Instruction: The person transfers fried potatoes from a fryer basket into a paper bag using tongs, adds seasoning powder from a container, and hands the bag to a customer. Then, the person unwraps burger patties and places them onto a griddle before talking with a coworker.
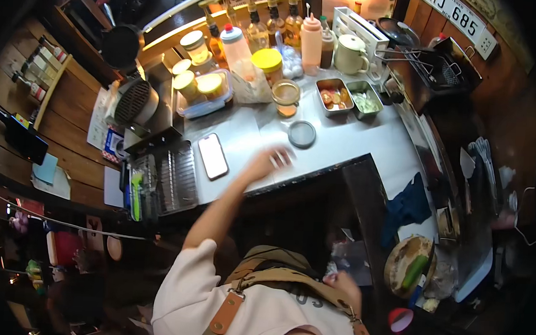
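Logged through my head view: one flat, round, dark-rimmed grey lid (302,134), lying on the smooth, pale metal counter (249,126); circular, so no long axis to align with. Bearing from the left hand (269,163): ahead and a little to the right, just beyond the fingertips; blur leaves me unable to tell contact from a narrow gap. The left is plainly the nearer of the two hands. Its condition: palm down, fingers apparently loosely bent and parted, smeared by motion; I cannot tell how far open it is or whether it has hold of anything. Right hand (345,284): low by the wearer's tan cloth apron (273,278), well apart from the lid, near some crumpled clear plastic (344,253); its fingers are too indistinct for me to tell their opening or any grip. Further entries: one lidless, clear glass jar (285,93) with orange contents, upright, ahead of the lid and slightly left; one rectangular, bright-screened phone (213,157), left of the left hand, long axis running roughly away from the wearer; two rectangular steel pans, side by side beyond the lid to the right, one holding cut red pieces (330,99), the other pale green pieces (365,103).
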`<state>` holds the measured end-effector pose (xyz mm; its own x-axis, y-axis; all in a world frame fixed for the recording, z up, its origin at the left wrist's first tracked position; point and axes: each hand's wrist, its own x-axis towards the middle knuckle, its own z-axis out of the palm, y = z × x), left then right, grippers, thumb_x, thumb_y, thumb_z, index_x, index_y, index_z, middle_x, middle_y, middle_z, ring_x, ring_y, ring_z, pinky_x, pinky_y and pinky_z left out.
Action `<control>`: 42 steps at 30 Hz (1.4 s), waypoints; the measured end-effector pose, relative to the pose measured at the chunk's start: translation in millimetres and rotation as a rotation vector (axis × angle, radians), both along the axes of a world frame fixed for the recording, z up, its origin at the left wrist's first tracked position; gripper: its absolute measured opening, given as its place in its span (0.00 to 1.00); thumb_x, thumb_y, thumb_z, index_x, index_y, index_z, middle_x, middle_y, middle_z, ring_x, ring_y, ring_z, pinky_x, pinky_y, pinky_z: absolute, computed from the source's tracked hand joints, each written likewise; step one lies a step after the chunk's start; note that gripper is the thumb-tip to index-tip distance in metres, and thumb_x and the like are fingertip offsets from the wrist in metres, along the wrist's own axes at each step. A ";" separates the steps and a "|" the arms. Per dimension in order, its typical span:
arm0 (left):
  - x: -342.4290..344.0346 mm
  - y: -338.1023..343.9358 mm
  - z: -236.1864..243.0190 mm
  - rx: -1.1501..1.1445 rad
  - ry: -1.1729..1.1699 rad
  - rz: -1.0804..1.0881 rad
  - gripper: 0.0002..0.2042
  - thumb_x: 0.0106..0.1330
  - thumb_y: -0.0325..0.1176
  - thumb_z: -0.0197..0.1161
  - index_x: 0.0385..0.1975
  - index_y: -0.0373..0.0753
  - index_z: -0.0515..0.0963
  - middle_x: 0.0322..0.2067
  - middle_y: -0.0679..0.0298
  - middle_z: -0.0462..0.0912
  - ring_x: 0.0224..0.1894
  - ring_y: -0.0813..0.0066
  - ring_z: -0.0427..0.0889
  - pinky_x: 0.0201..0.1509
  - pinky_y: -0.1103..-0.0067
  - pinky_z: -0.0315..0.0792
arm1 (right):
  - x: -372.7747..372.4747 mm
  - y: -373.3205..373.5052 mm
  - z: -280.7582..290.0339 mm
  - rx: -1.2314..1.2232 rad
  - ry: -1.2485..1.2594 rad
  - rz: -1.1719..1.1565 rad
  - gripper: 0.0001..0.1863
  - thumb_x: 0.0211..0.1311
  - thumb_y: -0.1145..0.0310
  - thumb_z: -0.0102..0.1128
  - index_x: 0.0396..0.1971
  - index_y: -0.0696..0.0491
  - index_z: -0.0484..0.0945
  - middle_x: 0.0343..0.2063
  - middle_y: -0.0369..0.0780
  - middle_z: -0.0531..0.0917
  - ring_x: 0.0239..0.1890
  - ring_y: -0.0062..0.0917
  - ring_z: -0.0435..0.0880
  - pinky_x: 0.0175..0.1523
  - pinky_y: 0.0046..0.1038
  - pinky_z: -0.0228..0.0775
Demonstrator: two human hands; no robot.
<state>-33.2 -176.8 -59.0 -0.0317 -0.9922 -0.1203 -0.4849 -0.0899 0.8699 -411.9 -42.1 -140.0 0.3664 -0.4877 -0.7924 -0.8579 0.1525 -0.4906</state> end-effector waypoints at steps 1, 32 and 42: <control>57.3 -5.8 9.5 -0.374 -0.099 0.201 0.14 0.49 0.26 0.63 0.37 0.40 0.74 0.34 0.62 0.78 0.26 0.77 0.75 0.31 0.80 0.71 | 36.6 -33.3 30.7 -0.130 -0.263 0.011 0.19 0.49 0.57 0.59 0.36 0.55 0.76 0.27 0.46 0.80 0.30 0.32 0.80 0.37 0.31 0.70; 176.6 -177.8 62.6 -0.440 1.524 0.277 0.35 0.54 0.61 0.49 0.58 0.48 0.55 0.55 0.69 0.64 0.58 0.71 0.61 0.59 0.71 0.58 | 451.5 -421.5 328.6 -0.753 -1.051 0.398 0.08 0.45 0.73 0.64 0.21 0.60 0.74 0.19 0.33 0.76 0.24 0.16 0.76 0.30 0.19 0.68; 212.8 -286.2 114.2 -0.452 1.468 0.185 0.37 0.56 0.63 0.43 0.61 0.46 0.48 0.56 0.60 0.62 0.60 0.65 0.59 0.59 0.70 0.57 | 535.3 -527.2 401.0 -1.274 -0.859 0.399 0.08 0.34 0.72 0.62 0.17 0.59 0.76 0.13 0.39 0.76 0.18 0.19 0.74 0.27 0.21 0.67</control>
<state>179.5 -462.9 55.2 0.2739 -0.9392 0.2069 0.7785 0.3428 0.5257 123.4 -569.3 260.9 0.7320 -0.4097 0.5444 -0.1527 -0.8774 -0.4549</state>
